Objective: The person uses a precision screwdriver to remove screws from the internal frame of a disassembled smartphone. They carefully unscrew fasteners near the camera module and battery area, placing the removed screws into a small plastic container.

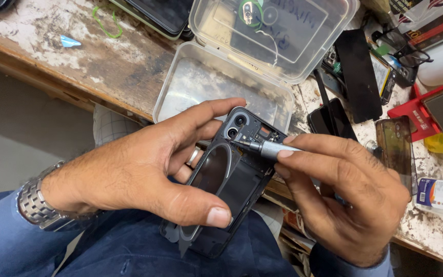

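My left hand (139, 169) grips an opened black smartphone (232, 174) with its back cover off, thumb across the lower part and fingers curled around the top left edge. Two camera lenses show at the phone's upper end. My right hand (344, 195) pinches a small silver screwdriver (270, 149) between thumb and fingers. Its tip rests on the phone's inner frame just beside the lower camera lens. A metal watch sits on my left wrist.
An open clear plastic box (221, 92) with its lid tipped back lies on the worn wooden bench (103, 61). Phone parts, a black panel (357, 74), a dark phone case (396, 149), a red tray (416, 115) and small boxes crowd the right side.
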